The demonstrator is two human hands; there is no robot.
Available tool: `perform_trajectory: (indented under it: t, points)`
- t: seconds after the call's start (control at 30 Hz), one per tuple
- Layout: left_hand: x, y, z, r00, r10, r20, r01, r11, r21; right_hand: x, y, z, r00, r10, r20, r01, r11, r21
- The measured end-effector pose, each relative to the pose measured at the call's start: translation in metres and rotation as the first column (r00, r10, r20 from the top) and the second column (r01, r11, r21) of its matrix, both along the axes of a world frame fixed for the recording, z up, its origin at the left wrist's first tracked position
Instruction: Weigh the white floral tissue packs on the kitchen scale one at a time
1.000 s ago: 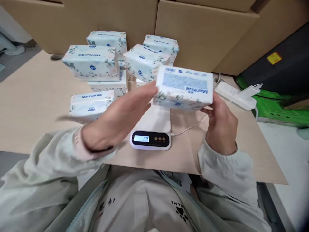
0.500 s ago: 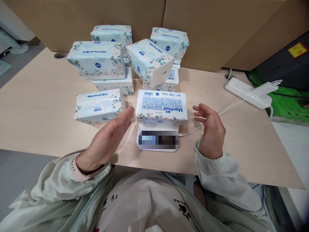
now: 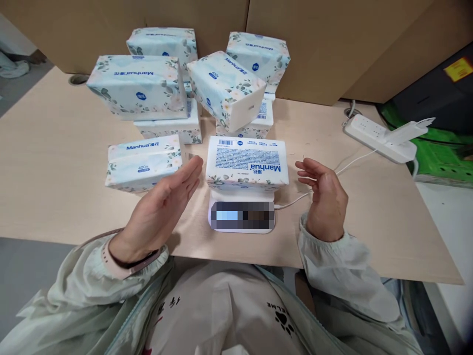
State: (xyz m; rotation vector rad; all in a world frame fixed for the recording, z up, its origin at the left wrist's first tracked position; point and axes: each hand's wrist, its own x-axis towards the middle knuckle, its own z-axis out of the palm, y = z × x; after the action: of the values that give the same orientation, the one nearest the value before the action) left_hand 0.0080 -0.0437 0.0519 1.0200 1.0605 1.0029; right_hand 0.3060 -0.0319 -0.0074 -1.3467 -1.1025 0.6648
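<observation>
A pack of tissues with its printed text side up rests on a small white scale, whose display is pixelated. My left hand is open to the left of this pack, fingers stretched out, not touching it. On the other side my right hand is open too, fingers loosely bent, with a gap to the pack. Another tissue pack lies on the table just beyond my left hand, which partly hides its near corner.
Behind stand stacked tissue packs, one tilted pack among them. Large cardboard boxes line the table's back. At the right lies a white power strip; a white cable runs to the scale.
The view has shifted slightly, so the packs at the back look a little higher and nearer. Both hands keep about the same open pose beside the pack on the scale.
</observation>
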Motion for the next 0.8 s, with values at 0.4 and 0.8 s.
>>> perform_trajectory:
  t: [0.4,0.8]
  points:
    - [0.006,-0.001,0.009,0.997,-0.038,-0.061,0.039,0.999,0.01,0.0,-0.001,0.002,1.0,0.009,0.008,-0.01,1.0,0.025]
    - [0.013,0.001,0.01,0.998,-0.064,0.012,0.064,0.998,0.002,0.0,-0.003,-0.001,0.998,0.047,0.038,-0.048,0.999,0.016]
